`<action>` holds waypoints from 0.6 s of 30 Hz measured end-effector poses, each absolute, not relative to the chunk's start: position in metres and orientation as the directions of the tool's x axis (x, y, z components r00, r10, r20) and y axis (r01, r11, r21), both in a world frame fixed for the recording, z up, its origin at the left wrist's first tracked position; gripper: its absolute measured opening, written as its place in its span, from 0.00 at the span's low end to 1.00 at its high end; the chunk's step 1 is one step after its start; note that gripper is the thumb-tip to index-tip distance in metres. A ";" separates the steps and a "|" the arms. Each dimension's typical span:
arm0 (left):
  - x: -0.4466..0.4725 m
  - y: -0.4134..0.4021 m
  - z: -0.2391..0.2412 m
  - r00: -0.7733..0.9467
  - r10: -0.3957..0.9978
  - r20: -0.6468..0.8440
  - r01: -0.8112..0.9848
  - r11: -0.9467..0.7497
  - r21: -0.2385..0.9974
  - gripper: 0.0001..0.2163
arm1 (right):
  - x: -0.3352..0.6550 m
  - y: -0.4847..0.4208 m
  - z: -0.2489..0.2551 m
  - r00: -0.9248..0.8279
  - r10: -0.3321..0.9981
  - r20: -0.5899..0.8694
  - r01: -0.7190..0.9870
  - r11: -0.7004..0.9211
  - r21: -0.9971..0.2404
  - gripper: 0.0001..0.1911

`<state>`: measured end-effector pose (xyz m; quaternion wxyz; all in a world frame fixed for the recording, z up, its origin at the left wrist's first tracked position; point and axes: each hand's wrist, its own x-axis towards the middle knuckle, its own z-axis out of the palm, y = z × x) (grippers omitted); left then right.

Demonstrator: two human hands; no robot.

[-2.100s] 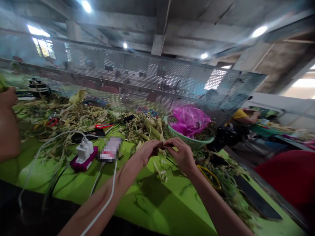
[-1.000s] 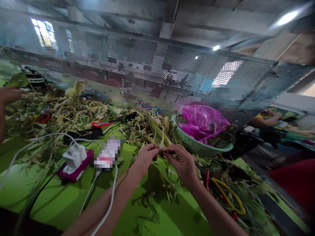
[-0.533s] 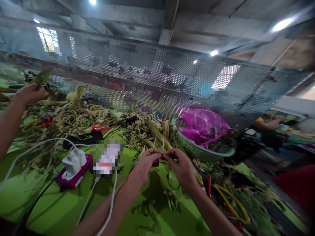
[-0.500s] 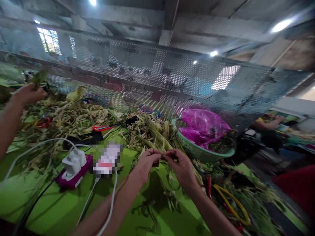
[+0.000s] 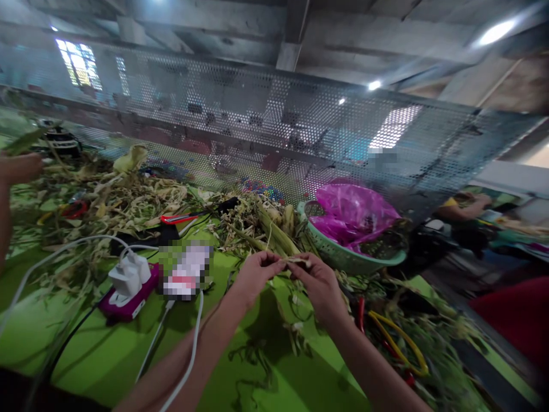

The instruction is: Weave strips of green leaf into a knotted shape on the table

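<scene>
Over the green tabletop [image 5: 253, 343] my left hand [image 5: 257, 276] pinches one end of a small pale dried plant strip [image 5: 299, 262]. Pressed close on its other side, the thumb and fingers of my right hand [image 5: 316, 281] grip the same strip. A few thin curled plant bits [image 5: 295, 335] dangle or lie below my hands; I cannot tell which. Just beyond them is a heap of dried stalks and leaves [image 5: 274, 229], with a thick pale green stalk across it.
A green basket [image 5: 355, 260] with a purple plastic bag [image 5: 354, 214] stands right. To the left are a power strip [image 5: 128, 294], a charging phone [image 5: 187, 273], cables and a red-handled cutter [image 5: 180, 218]. Another person's hand [image 5: 21, 167] holds a leaf. A perforated screen [image 5: 240, 114] stands behind.
My fingers have shifted along the strip, and more of it shows by my right hand. The other person's hand at left has moved outward with its leaf. The view has shifted slightly.
</scene>
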<state>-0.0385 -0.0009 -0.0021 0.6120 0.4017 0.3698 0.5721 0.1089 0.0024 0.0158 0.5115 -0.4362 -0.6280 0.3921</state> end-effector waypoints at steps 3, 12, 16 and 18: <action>-0.039 -0.004 0.001 0.065 0.998 -0.001 -0.420 0.029 0.907 0.14 | 0.106 0.000 0.016 -0.078 0.957 0.280 0.081 0.286 -0.955 0.17; -0.041 0.001 -0.010 0.064 0.988 0.138 -0.324 -0.110 0.940 0.11 | 0.110 0.000 0.014 -0.095 0.972 0.214 0.064 0.221 -0.973 0.15; -0.038 -0.001 -0.008 0.046 0.996 0.073 -0.325 -0.054 0.944 0.10 | 0.106 -0.001 0.013 -0.090 0.967 0.239 0.051 0.244 -0.968 0.15; -0.036 -0.003 -0.007 0.033 0.998 0.061 -0.332 -0.047 0.942 0.10 | 0.103 -0.001 0.012 -0.068 0.964 0.258 0.050 0.261 -0.964 0.15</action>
